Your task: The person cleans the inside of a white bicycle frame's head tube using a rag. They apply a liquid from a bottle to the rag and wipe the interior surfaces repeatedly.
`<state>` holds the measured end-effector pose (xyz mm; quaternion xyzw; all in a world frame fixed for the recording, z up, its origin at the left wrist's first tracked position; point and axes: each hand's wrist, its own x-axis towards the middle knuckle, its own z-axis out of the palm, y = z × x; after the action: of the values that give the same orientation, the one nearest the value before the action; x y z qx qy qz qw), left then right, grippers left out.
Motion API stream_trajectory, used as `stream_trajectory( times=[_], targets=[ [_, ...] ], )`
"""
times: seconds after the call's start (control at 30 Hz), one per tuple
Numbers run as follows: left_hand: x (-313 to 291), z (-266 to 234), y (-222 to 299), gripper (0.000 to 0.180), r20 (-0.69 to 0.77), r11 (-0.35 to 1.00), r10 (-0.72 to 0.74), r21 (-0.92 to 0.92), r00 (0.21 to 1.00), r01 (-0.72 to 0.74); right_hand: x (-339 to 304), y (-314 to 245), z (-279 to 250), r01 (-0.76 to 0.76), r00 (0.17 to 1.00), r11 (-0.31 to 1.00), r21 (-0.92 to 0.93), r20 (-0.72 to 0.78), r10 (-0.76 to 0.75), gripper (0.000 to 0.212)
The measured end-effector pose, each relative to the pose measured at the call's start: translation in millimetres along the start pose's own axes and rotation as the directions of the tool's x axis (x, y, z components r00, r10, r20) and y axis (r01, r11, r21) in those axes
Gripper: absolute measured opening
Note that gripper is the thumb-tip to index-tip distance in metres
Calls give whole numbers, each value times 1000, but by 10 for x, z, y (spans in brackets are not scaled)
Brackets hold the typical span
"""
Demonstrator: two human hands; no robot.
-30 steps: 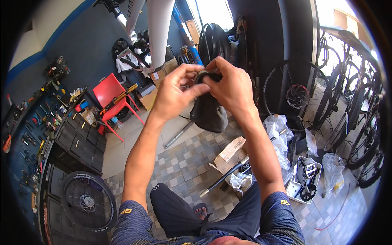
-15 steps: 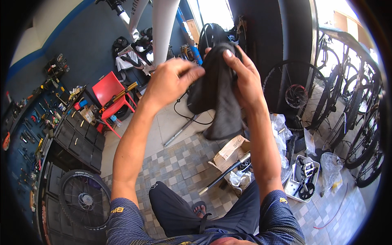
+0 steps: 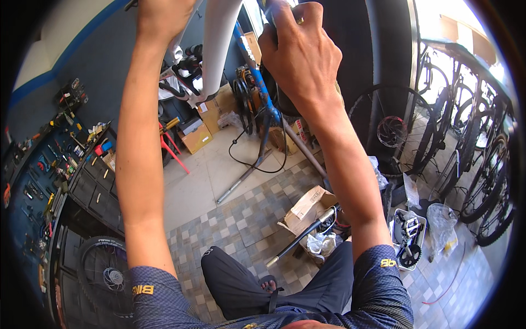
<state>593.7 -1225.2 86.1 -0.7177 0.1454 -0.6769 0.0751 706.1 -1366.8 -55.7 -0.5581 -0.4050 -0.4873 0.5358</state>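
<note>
Raised to the top edge of the view, my left hand is partly cut off, and its fingers are hidden. It is beside the white bicycle frame. My right hand is up right of that frame, back of the hand toward me. Its fingers curl round something at the top of the blue repair stand; what they grip is mostly hidden. A dark shape shows behind my right wrist, and I cannot tell whether it is the black cloth. A thin black cable hangs in a loop by the stand.
An open cardboard box holds plastic wrap and a black tube near my knees. To its right is a white tray of crank parts. Several bicycles line the right side. Tools hang over a dark cabinet at left; a wheel leans there.
Both hands have moved up, the left one also leftward. The black cloth that my right hand held is no longer plainly in sight. The view has shifted, showing more of the stand's legs.
</note>
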Motion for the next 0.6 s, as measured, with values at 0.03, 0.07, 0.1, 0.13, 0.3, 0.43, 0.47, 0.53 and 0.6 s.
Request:
stream_trajectory(
  times=[0.03,0.07,0.1,0.13,0.3,0.43,0.47,0.53,0.6],
  targets=[
    [34,40,-47,75,-46,1000,13,22,999,-12,3,4,2,-7,1000,1000,-11,-3,7,53],
    [57,107,-91,62,-100,990,-139,-55,985,134,8,28,13,-9,1000,1000,-23,-11,9,54],
    [113,146,-140,62,10,963,-210,-169,978,208,16,37,20,-14,1000,999,-41,-1,14,54],
    [193,179,-181,63,124,917,-265,-275,956,290,29,44,27,-16,1000,998,-61,10,16,54],
    [382,315,-460,96,244,888,-418,-96,875,450,104,-2,120,-38,992,998,-57,115,44,54],
    [259,544,-285,99,223,926,-238,-241,946,290,97,121,241,-66,994,998,-3,89,66,54],
    [237,590,-349,99,213,921,-238,-262,948,290,80,136,280,-82,992,997,1,100,81,54],
    [188,678,-479,98,193,908,-240,-303,952,290,-20,132,389,-118,991,984,134,72,109,51],
    [254,561,-363,98,250,906,-272,-259,929,335,-2,-12,374,-222,975,875,431,92,202,39]
  ],
)
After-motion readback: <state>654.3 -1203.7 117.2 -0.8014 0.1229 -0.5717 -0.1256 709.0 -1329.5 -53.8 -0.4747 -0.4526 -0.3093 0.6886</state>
